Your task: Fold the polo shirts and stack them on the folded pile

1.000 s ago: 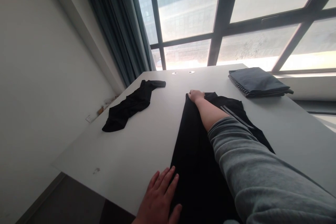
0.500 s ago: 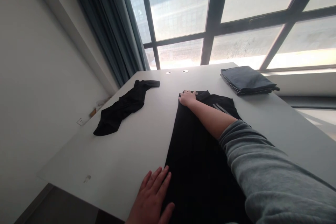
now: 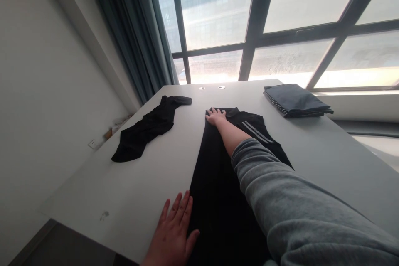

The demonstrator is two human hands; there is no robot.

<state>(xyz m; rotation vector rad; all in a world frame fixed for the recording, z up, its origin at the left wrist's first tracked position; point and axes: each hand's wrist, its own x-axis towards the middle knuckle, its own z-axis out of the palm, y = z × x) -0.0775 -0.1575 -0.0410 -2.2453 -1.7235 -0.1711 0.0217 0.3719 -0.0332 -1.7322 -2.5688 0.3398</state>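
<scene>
Long black trousers (image 3: pixel 215 191) with grey side stripes lie stretched along the white table (image 3: pixel 140 183), running from the near edge towards the window. My right hand (image 3: pixel 215 116) rests flat on their far end, fingers spread, at the end of my outstretched grey sleeve. Near the front edge my left hand (image 3: pixel 174 232) lies flat and open, its fingers on the left border of the trousers and its palm on the table. Neither hand grips anything.
A crumpled black garment (image 3: pixel 149 129) lies on the table's left side. A folded dark grey garment (image 3: pixel 294 99) sits at the far right by the window. Two small round inserts (image 3: pixel 212 87) mark the far table edge. A curtain (image 3: pixel 137 33) hangs at the left.
My right hand has slid a little left along the far end of the trousers. My left hand has shifted slightly left and towards me. The view has swung a bit.
</scene>
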